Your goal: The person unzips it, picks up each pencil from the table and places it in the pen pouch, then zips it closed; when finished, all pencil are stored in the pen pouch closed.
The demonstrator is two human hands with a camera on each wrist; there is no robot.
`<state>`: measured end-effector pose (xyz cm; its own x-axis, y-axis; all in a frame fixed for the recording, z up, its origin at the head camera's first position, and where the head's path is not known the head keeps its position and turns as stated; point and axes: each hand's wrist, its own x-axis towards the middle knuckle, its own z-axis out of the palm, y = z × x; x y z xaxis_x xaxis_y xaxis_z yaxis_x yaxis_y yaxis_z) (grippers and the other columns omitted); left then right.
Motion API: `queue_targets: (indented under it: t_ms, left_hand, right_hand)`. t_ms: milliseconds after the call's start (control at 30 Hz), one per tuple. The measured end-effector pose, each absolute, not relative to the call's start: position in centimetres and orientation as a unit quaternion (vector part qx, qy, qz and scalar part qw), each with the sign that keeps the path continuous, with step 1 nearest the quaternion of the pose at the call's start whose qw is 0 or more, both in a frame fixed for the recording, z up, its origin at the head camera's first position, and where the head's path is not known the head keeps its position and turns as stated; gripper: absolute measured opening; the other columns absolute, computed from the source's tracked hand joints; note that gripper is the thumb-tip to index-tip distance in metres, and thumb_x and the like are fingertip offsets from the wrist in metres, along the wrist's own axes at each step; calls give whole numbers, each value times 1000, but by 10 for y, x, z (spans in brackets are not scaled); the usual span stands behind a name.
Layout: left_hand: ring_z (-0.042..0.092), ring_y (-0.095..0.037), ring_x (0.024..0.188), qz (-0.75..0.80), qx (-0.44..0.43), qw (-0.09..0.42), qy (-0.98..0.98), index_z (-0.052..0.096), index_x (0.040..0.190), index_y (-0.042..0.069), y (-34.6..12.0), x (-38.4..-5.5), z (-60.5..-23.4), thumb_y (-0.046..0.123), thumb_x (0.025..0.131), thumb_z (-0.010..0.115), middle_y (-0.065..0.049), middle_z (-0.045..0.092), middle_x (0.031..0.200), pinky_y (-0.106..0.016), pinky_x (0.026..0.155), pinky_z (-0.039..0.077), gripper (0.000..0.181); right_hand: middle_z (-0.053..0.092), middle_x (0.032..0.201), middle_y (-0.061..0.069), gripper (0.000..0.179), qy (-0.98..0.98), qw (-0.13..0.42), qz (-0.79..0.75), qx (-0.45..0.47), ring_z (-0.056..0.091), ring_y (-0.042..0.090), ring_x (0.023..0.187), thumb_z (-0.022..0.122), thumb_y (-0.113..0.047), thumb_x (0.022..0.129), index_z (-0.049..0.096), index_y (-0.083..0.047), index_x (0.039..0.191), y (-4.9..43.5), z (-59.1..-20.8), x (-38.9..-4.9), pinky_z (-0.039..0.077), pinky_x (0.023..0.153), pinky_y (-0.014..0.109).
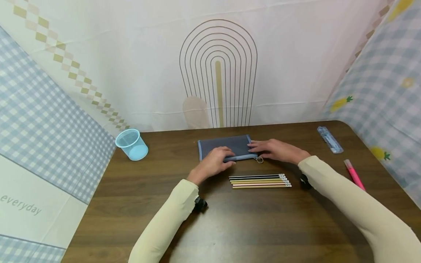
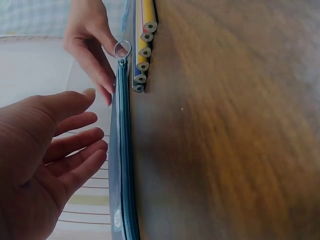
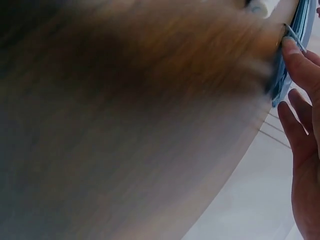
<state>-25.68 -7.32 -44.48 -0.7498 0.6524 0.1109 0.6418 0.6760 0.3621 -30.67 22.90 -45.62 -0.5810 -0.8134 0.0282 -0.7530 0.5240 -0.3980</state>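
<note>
A dark blue-grey zip pouch (image 1: pixel 215 144) with light blue edging lies flat near the back of the table. A metal ring (image 1: pixel 260 160) hangs at its front right corner, on the zip. Over the pouch's front left part is my left hand (image 1: pixel 215 160), its fingers loosely bent and nothing in its grasp. My right hand (image 1: pixel 273 149) rests at the pouch's right end with fingers extended onto it. In the right wrist view that thumb (image 3: pixel 299 62) lies by the ring. In front of the pouch several pencils (image 1: pixel 258 181) lie side by side, eraser ends to the right.
A light blue mesh cup (image 1: pixel 132 145) stands at the back left. Toward the right edge lie a clear bluish flat packet (image 1: pixel 330 140) and a pink marker (image 1: pixel 354 175). A patterned cloth (image 1: pixel 158 73) hangs behind the table (image 1: pixel 250 233).
</note>
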Motion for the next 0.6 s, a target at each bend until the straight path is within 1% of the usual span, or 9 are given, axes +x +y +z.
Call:
queue_targets:
  t_ms: [100,200,333,400,467,533,600]
  left_hand:
    - [64,-23,121,199,354,5,914,72,123,6,-73,-257,-445,28,98,66,-10,68,128,-37,106,50,33]
    - [64,-22,120,204,351,1,914,72,123,6,-72,-256,-445,29,99,65,-9,69,127,-36,105,50,33]
    - [64,-21,122,206,347,5,915,71,124,7,-71,-254,-446,30,101,61,-9,69,129,-36,106,50,34]
    - [64,-21,123,208,344,9,916,71,124,7,-71,-253,-445,31,101,61,-8,69,129,-37,107,49,35]
    - [64,-21,123,208,341,8,917,71,124,8,-71,-251,-445,31,101,61,-7,69,128,-36,107,49,35]
    - [65,-20,120,209,343,1,916,72,123,7,-69,-250,-445,30,101,62,-7,71,125,-35,105,50,33]
    - [67,-19,115,212,348,-12,913,73,120,7,-67,-248,-445,28,100,64,-6,72,120,-34,102,52,31]
  right_hand:
    - [53,151,11,44,867,75,-177,-460,46,34,142,68,-6,95,64,-14,137,225,-455,-307,51,102,48]
    - [59,146,10,36,868,70,-167,-462,48,32,142,68,-10,96,68,-13,132,222,-456,-307,51,102,48]
    - [59,145,11,32,874,75,-184,-444,53,30,138,67,-16,97,70,-12,129,220,-459,-303,53,101,46]
    - [59,144,13,31,876,70,-200,-434,58,29,133,67,-16,97,71,-11,127,219,-460,-301,53,100,46]
    - [64,139,13,29,877,58,-215,-425,62,28,127,67,-16,97,72,-10,124,216,-460,-298,54,99,46]
    - [70,130,11,26,877,43,-227,-421,68,25,118,67,-15,96,73,-9,121,213,-460,-296,55,97,45]
    - [74,119,6,22,876,34,-243,-415,70,20,108,67,-14,96,74,-10,117,210,-459,-293,57,93,43]
